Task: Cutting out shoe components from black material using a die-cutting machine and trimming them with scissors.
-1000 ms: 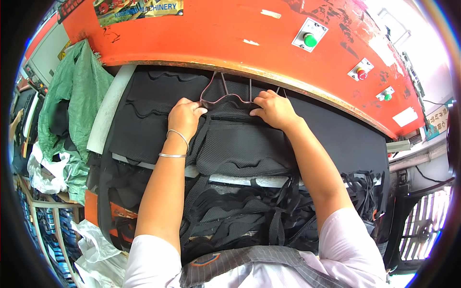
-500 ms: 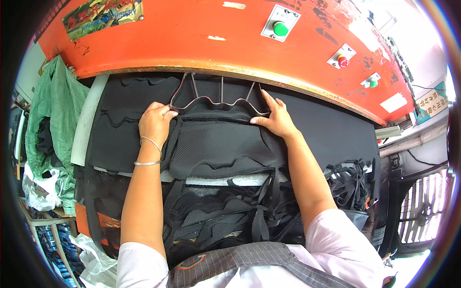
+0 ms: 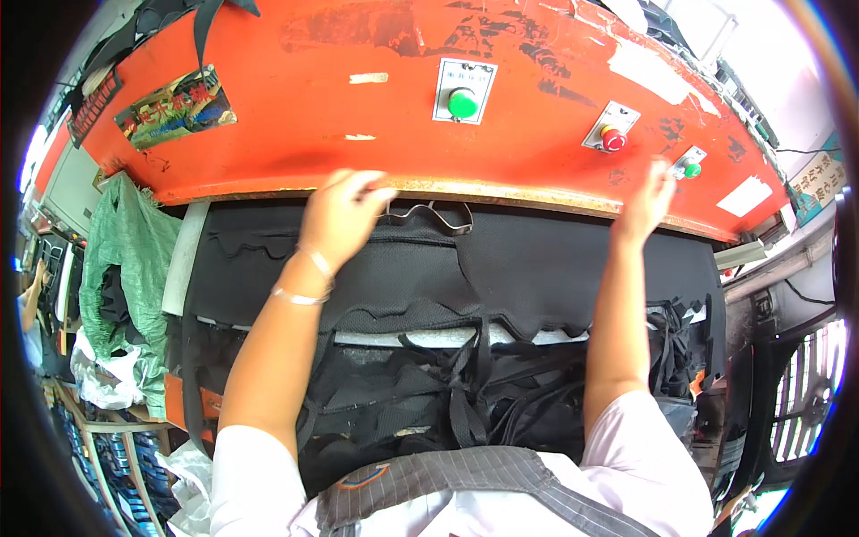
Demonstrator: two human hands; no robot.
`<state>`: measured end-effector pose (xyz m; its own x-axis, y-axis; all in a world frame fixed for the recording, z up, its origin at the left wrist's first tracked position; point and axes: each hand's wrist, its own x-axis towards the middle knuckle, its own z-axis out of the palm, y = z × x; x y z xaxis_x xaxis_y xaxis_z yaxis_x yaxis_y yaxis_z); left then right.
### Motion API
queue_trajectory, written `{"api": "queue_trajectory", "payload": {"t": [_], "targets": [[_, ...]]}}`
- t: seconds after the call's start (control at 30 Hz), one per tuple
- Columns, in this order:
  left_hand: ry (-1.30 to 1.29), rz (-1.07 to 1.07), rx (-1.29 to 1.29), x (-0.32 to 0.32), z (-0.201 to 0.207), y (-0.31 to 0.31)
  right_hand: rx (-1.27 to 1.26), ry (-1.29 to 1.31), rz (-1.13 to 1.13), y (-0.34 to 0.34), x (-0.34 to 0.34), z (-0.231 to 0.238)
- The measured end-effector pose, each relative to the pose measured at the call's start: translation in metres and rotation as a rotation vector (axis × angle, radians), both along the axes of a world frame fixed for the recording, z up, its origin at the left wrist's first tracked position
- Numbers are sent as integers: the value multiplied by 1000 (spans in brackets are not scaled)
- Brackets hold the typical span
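A wavy metal-strip cutting die point(image 3: 434, 213) lies on black textured sheet material point(image 3: 555, 264), its far part hidden under the edge of the orange machine point(image 3: 295, 143). My left hand point(image 3: 344, 215) is raised beside the die's left end, in front of the machine's lower edge. Its fingers are loosely bent and apart, with nothing seen in them. To the right, my right hand point(image 3: 644, 204) is lifted with fingers stretched upward, a little blurred and empty. It is nearest to the small green button point(image 3: 692, 169) on the machine's front.
A larger green button point(image 3: 463, 104) and a red knob point(image 3: 613, 138) are on the machine's front. Cut black pieces and strips point(image 3: 394, 394) are heaped close to my body. At the left hangs a green woven sack point(image 3: 125, 259), with white plastic bags point(image 3: 106, 371) below it.
Both hands have let go of the die. My left hand has risen slightly, and my right hand has swung right toward the small green button. Less of the die shows beyond the machine's edge.
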<state>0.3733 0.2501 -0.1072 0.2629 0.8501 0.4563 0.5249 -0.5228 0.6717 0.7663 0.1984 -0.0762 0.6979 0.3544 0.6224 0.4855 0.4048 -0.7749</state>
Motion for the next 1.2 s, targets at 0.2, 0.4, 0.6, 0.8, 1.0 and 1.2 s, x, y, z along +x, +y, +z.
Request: {"api": "queue_trajectory", "payload": {"t": [0.2,0.4,0.6,0.8,1.0,1.2], "targets": [[-135,-114,771,108,75,8,176,-212,-692,43,112,55],[264,-51,676,109,57,37,-123,-278,-745,63,102,52],[198,-241,298,75,31,-38,128,-504,-185,7,62,32],[550,-192,-487,-42,-39,-165,4,-974,501,-73,-66,0],[724,-52,-520,-17,-25,-208,47,-951,1190,-95,-221,-10],[363,106,336,-46,-90,-218,291,-1019,1372,-114,-314,4]]}}
